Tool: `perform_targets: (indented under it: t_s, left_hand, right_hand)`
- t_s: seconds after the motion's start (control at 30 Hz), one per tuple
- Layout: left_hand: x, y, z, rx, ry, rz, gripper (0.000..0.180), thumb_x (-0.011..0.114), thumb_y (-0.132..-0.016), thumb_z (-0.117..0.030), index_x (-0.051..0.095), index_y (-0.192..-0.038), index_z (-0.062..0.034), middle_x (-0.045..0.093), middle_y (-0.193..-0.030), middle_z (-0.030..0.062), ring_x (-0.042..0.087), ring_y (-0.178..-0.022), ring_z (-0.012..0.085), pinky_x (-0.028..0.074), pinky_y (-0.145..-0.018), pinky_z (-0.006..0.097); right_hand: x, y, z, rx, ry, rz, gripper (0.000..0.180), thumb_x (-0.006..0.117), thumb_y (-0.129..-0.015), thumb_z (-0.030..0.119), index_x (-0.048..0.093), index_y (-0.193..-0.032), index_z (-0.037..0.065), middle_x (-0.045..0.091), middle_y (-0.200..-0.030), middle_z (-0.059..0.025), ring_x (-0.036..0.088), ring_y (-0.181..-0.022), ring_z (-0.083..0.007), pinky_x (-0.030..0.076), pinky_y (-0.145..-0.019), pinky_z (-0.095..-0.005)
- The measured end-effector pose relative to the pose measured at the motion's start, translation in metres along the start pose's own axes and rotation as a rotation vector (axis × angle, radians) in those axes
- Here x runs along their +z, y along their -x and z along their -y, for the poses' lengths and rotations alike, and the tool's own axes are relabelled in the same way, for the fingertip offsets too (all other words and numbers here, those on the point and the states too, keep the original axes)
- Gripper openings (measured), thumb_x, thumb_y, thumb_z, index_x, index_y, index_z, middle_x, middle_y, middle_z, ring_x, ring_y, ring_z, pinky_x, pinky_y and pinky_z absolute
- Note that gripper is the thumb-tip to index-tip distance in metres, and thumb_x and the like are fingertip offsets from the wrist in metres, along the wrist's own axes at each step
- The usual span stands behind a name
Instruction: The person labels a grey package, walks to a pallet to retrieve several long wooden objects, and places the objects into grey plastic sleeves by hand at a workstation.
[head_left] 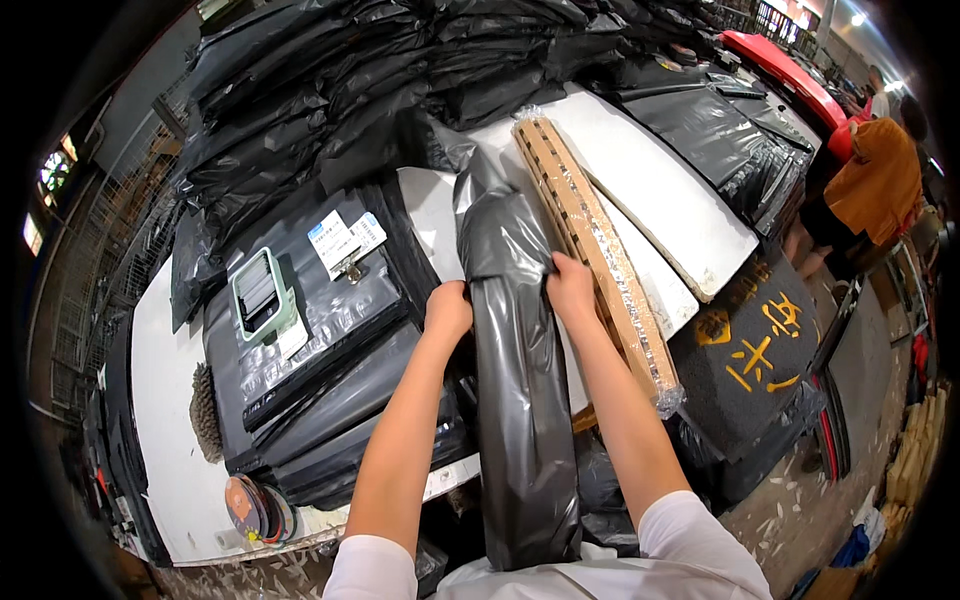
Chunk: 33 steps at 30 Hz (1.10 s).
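A long package in black plastic wrap lies lengthwise before me, its near end against my body and its far end on the white board. My left hand grips its left edge, and my right hand grips the right edge level with it. Both hands are closed on the plastic, fingers mostly hidden. What the wrap contains is hidden. Just right of it lies a long cardboard strip in clear film. Left of it sits a stack of flat black plastic bags.
Bulky black-wrapped bundles are piled at the back. On the flat bags rest a green-framed tray and clipped paper labels. Round discs lie at the table's near left edge. A dark mat and a person are at right.
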<state>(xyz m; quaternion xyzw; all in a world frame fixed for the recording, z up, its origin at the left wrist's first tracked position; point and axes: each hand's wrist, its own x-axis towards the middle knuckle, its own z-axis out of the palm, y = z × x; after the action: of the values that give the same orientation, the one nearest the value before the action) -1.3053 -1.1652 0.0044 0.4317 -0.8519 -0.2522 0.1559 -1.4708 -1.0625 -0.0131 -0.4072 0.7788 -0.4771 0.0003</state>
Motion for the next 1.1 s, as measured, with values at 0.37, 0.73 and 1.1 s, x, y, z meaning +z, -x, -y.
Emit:
perform_targets:
  t_s: [0.37, 0.73, 1.1]
  left_hand:
    - [-0.036, 0.280, 0.010, 0.305, -0.209, 0.884, 0.012, 0.050, -0.070, -0.010, 0.059, -0.077, -0.0063, 0.060, -0.072, 0.0152, 0.059, -0.069, 0.0303, 0.045, -0.060, 0.042]
    - [0.019, 0.322, 0.067, -0.294, 0.723, 0.268, 0.010, 0.052, -0.084, -0.010, 0.051, -0.082, -0.0002, 0.054, -0.065, 0.0100, 0.055, -0.057, 0.0161, 0.045, -0.053, 0.028]
    - [-0.009, 0.367, 0.017, -0.586, 1.217, 0.287, 0.007, 0.056, -0.084, -0.005, 0.057, -0.085, 0.0020, 0.062, -0.078, 0.0059, 0.058, -0.069, 0.0097, 0.048, -0.063, 0.022]
  right_hand:
    - [-0.164, 0.252, 0.014, -0.086, 0.047, 1.126, 0.007, 0.053, -0.065, 0.004, 0.053, -0.072, 0.005, 0.055, -0.066, -0.0177, 0.056, -0.064, -0.0363, 0.045, -0.057, -0.0423]
    - [-0.134, 0.275, 0.023, 0.407, -0.107, 0.532, 0.018, 0.061, -0.073, 0.010, 0.051, -0.083, 0.000, 0.055, -0.063, -0.0142, 0.056, -0.058, -0.0262, 0.042, -0.053, -0.0329]
    - [-0.123, 0.369, 0.088, 0.550, -0.490, 0.441, 0.013, 0.058, -0.079, 0.001, 0.061, -0.092, 0.002, 0.057, -0.075, -0.0014, 0.052, -0.064, -0.0086, 0.043, -0.058, -0.0194]
